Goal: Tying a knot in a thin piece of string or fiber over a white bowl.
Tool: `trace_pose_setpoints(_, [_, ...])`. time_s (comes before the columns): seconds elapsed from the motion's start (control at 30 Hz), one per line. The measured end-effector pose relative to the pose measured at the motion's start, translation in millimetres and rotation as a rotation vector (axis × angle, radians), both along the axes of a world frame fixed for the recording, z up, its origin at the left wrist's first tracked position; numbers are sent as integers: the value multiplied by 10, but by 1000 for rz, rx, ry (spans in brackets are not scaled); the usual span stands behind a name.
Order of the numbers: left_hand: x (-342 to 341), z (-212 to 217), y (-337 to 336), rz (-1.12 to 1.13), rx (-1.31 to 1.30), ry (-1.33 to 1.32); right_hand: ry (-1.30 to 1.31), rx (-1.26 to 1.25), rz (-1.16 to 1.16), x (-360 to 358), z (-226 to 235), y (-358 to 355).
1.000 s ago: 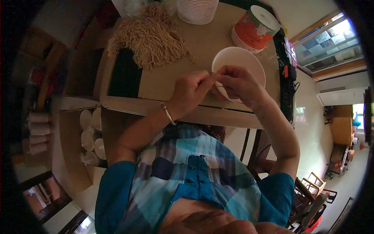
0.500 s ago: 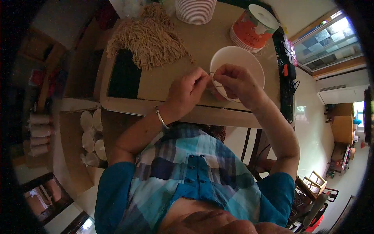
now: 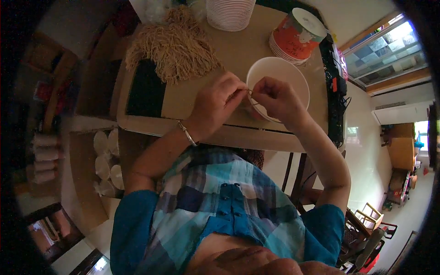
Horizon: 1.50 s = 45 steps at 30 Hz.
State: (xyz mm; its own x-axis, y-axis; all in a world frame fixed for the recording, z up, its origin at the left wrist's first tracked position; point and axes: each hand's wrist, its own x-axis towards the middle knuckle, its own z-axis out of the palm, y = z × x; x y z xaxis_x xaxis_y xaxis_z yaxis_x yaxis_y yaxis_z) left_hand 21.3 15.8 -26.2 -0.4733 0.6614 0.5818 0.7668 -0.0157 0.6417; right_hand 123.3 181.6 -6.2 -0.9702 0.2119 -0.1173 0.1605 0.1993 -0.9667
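We work at a tan wooden table in a room with a bright window at right and chairs on the pale floor. On the table: a heap of tan string, a dark mat, a stack of white bowls and an orange paper tub. Our left hand and right hand meet over the near rim of a white bowl, each pinching one short strand between fingertips. The knuckles hide most of the strand.
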Motion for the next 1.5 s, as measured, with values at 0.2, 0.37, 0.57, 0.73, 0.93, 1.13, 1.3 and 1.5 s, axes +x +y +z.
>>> trace_pose_setpoints(0.2, [-38,-120,64,-77,88,-140,100,107,37,-21,-84,51])
trace_pose_setpoints(0.37, [-2,-135,101,-109,56,-479,88,94,13,-39,-76,31])
trace_pose_setpoints(0.57, [26,-159,122,-84,77,-522,107,102,-5,-39,-125,29])
trace_pose_setpoints(0.73, [39,-251,180,-64,189,-453,70,100,-16,-39,-86,35])
trace_pose_setpoints(0.93, [39,-295,197,-66,206,-490,-100,-71,-43,-31,47,10])
trace_pose_setpoints(1.13, [74,-401,222,-107,247,-822,-141,-69,-41,-33,32,2])
trace_pose_setpoints(1.3, [47,-464,239,-68,244,-663,-130,-90,-41,-44,-12,8])
trace_pose_setpoints(1.5, [92,-370,183,15,170,-508,-115,-93,-53,-43,73,-31])
